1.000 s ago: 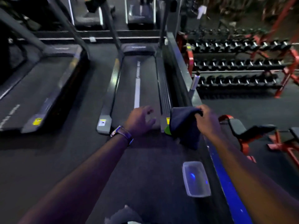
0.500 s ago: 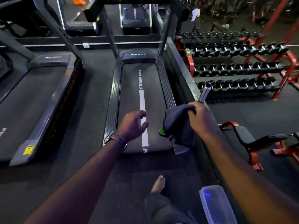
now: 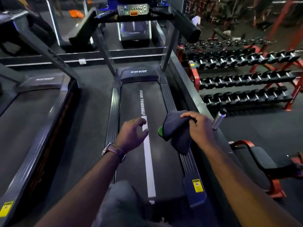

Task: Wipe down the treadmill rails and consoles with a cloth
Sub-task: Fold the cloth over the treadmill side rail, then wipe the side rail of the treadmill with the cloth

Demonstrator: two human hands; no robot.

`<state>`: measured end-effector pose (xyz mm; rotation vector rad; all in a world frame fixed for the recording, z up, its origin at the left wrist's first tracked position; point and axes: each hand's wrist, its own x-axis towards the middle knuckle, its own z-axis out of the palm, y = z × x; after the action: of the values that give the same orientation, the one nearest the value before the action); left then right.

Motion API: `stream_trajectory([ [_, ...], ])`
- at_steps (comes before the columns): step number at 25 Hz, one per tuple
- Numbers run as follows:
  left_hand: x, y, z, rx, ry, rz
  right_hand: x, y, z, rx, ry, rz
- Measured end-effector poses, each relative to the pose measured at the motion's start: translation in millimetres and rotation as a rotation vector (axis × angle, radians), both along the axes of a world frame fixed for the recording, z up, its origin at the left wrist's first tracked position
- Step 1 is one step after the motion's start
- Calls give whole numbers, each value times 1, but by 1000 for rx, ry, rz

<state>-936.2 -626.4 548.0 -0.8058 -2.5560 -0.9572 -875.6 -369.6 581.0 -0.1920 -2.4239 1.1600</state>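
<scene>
Above the treadmill belt [image 3: 157, 145], right hand [image 3: 199, 126] fingers pinch a dark cloth [image 3: 177, 131]; left hand [image 3: 132, 135] hovers, fingers loosely curled, empty.

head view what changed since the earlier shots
The person has moved forward over the black treadmill belt, so both hands now hang over its middle instead of its rear end, and the grey button console has come into view. The clear plastic tub has left the frame. Unchanged: the right hand grips the dark blue green-edged cloth; the left hand is empty, loosely curled.
</scene>
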Motion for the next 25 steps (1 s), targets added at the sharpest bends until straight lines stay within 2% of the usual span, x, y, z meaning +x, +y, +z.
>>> stream_trajectory([
  [5,-134,12,7,15,12,-31,-122,8,-2,-237,-91,-205],
  [7,-193,17,9,19,8,-47,-172,10,-2,-137,-79,-279],
  [9,-260,23,17,5,20,-93,-229,15,4,-138,-114,-351],
  [12,-354,33,56,24,-71,-166,-311,22,36,-515,-312,-545],
  [14,-388,41,91,2,-91,-206,-343,20,64,-719,-318,-581],
  [20,-481,82,211,-81,-68,-408,-413,5,175,-800,-238,-695],
  [25,-562,140,235,-120,3,-575,-475,32,185,-879,-238,-745],
])
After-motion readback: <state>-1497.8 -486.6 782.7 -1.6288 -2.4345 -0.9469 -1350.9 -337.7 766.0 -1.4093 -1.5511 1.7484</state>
